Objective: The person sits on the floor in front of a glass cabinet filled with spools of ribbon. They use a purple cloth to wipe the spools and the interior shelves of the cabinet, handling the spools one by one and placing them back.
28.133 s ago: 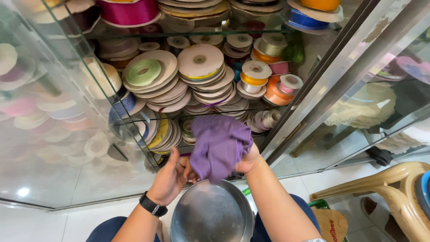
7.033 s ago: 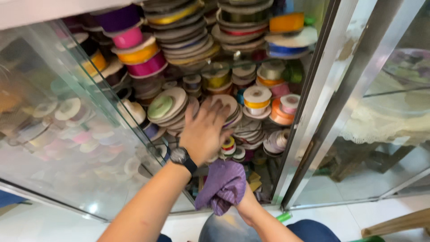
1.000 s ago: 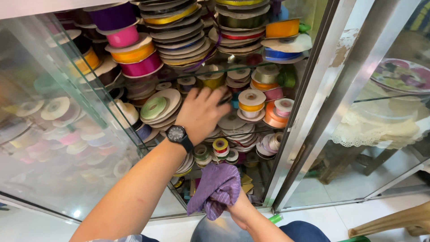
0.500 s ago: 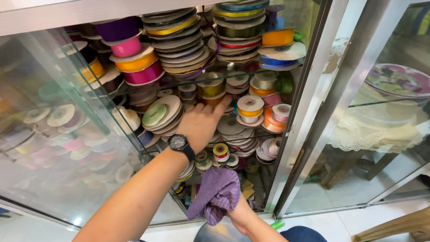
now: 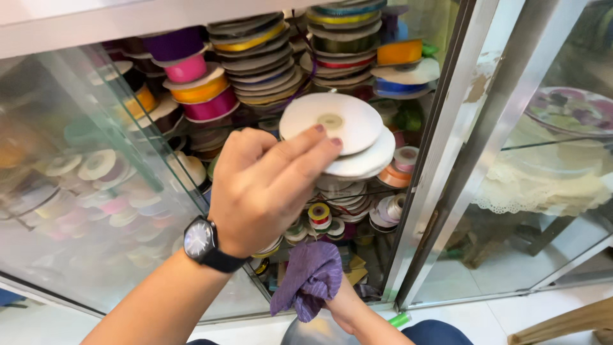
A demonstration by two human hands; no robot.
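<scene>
Bright, even daylight, no hard shadows. Glass door (image 5: 96, 211) left of the white ribbon spools (image 5: 338, 131) is washed w/ pale glare, so reels behind it look milky & soft. Spools themselves fairly sharp, lit from the front. Left hand (image 5: 262, 185) just below them slightly motion-blurred at fingertips. Purple cloth (image 5: 310, 281) further below sits in mild shade. Right of the spools, the metal frame (image 5: 447, 153) bows a bit, wide-angle distortion; lace behind glass there reads hazy, overexposed near top edge
</scene>
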